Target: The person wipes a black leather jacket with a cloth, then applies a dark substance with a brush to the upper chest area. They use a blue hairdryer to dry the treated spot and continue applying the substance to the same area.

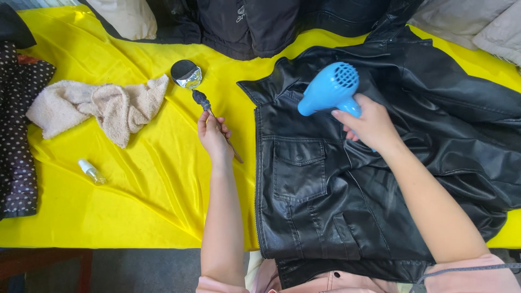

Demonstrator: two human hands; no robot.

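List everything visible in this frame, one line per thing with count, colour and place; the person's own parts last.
Leather jacket: 1, black, spread flat on the right half of the cloth.
Hair dryer: 1, blue, held over the jacket's collar area.
Brush: 1, dark tip with thin handle, held left of the jacket.
Small tin: 1, black with silvery inside, just beyond the brush tip.
Towel: 1, beige, crumpled at the left.
Spray bottle: 1, small, clear, lying below the towel.
Cloth: 1, yellow, covering the table.
Dotted garment: 1, dark, at the left edge.
Dark jackets: a pile, top centre.
Left hand: holds the brush.
Right hand: grips the hair dryer.
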